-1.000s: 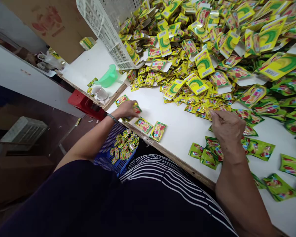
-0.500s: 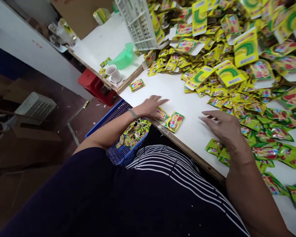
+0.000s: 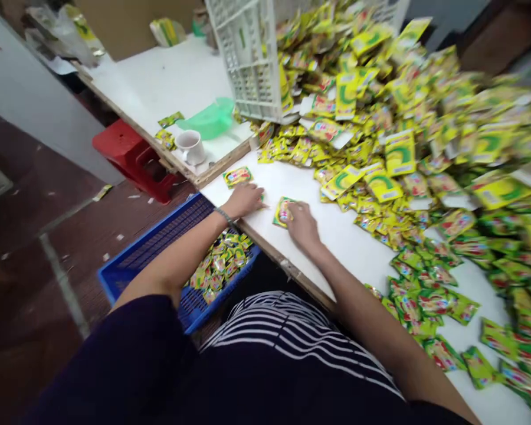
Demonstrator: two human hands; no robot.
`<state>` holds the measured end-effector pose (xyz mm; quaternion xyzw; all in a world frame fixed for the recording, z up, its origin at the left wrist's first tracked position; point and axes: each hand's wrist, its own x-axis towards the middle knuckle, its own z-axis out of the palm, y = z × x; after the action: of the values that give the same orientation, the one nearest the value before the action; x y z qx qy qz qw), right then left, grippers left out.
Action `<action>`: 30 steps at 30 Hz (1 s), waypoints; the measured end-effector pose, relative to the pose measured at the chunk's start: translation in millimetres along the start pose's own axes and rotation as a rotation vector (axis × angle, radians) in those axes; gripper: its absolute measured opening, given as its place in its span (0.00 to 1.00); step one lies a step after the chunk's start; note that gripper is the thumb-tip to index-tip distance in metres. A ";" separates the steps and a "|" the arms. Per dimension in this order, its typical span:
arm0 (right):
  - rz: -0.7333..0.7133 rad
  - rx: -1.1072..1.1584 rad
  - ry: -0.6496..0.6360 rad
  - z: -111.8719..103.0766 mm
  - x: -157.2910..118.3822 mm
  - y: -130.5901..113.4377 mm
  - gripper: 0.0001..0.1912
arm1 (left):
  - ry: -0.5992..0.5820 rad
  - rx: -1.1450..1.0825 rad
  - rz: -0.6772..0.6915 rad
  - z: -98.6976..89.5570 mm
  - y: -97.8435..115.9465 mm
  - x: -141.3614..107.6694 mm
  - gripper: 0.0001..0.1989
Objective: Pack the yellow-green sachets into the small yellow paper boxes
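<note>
From my remote seat, the relation that matters is at the right hand (image 3: pixel 303 227): the flat packet (image 3: pixel 283 210) lies on the table (image 3: pixel 323 251), on the hand's left side and against its fingertips, so that hand is nearer than the left. Part of the packet is covered, but I judge its long axis to run away from the table's front edge, roughly across it. The right fingers are bent onto it; I cannot tell whether they pinch it or only rest there. The left hand (image 3: pixel 244 200) is curled low by the edge over another packet, mostly hidden, and I cannot tell if it grips. Just beyond its knuckles a third packet (image 3: pixel 238 176) lies flat. Below the edge stands the blue crate (image 3: pixel 148 239), with small packets inside. Against half a second ago, the right hand has left the bare stretch near the pile (image 3: pixel 383 206) and come across to the packet, while the left fingers, splayed then, are now drawn in; my view has shifted too.
</note>
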<state>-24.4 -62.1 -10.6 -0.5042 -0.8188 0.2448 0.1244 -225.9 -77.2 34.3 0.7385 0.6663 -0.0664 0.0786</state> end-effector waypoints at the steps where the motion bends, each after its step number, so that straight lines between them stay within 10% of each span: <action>1: 0.008 0.032 -0.007 3.5 10.9 -14.5 0.22 | 0.004 0.009 -0.032 -3.0 -11.4 -3.2 0.25; 6: -0.261 0.231 -0.245 15.0 49.0 -57.7 0.20 | 0.121 0.051 -0.244 -7.0 -64.7 -22.5 0.29; 11: -0.384 -0.129 -0.160 -30.3 101.2 -48.0 0.20 | 0.266 -0.119 -0.232 0.4 -64.1 -24.8 0.26; 21: -0.393 -0.566 -0.048 -46.4 229.2 -57.7 0.25 | 0.237 -0.190 -0.324 -22.0 -63.8 105.8 0.32; 25: -0.283 -0.557 -0.001 -53.2 232.9 -16.4 0.27 | 0.120 -0.193 -0.285 -15.2 -59.0 149.8 0.45; 30: -0.311 -0.516 0.088 -54.5 190.8 29.7 0.24 | 0.083 -0.198 -0.194 5.4 3.5 163.0 0.43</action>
<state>-65.0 133.1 11.8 -0.3976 -0.9152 -0.0151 0.0635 -205.6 80.0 -3.9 0.6613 0.7406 0.0231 0.1167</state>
